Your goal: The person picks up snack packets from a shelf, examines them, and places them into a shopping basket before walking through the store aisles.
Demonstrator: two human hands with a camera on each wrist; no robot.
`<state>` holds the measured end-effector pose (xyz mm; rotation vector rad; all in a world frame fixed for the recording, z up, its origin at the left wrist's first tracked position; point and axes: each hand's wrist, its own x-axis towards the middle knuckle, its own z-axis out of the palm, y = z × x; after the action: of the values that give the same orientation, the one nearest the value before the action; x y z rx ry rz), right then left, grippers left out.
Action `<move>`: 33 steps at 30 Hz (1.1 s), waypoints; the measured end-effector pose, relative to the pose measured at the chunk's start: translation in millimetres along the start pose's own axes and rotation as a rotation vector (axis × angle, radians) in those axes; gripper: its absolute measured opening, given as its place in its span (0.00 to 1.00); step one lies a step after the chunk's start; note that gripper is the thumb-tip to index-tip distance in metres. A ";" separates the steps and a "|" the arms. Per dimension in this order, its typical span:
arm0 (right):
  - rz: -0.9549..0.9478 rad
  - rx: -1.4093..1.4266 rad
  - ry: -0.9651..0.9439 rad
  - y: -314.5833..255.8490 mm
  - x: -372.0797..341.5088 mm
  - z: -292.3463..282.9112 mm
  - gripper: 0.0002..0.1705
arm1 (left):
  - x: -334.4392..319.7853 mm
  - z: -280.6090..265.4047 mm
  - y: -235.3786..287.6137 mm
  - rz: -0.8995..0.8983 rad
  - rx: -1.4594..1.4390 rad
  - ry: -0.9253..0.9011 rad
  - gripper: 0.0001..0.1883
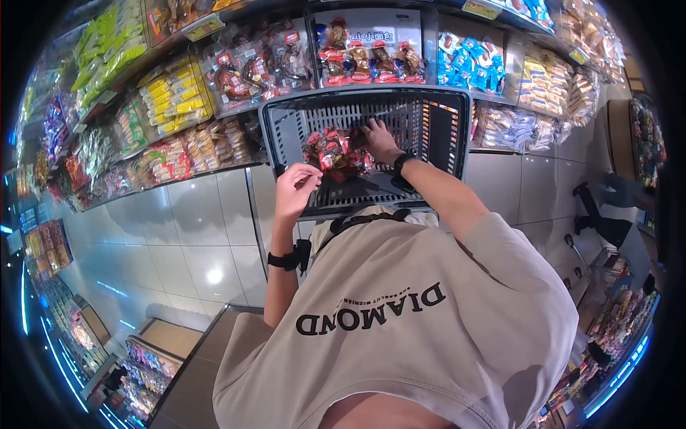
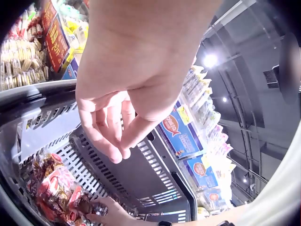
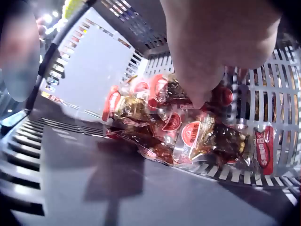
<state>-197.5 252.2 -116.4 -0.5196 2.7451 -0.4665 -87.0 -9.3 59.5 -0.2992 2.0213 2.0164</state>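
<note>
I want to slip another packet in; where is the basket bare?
Bare patches: between the right grip and the right wall of the basket, and between the packets and its near rim. Crowded: left of the right grip, where packets pile up.

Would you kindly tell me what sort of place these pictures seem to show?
Most likely a supermarket or snack shop: bagged goods in yellow wrappers and many others fill the shelves, tags line a shelf edge, and red-labelled packets lie in a slotted shopping basket.
</note>
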 end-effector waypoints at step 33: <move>-0.269 0.553 -0.265 -121.8 5.0 -285.1 0.25 | 9.9 17.3 15.0 0.149 -0.444 0.100 0.20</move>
<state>-266.6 215.7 183.6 -0.7365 2.1693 -1.0904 -100.5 8.6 70.5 -0.3504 1.6691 2.5842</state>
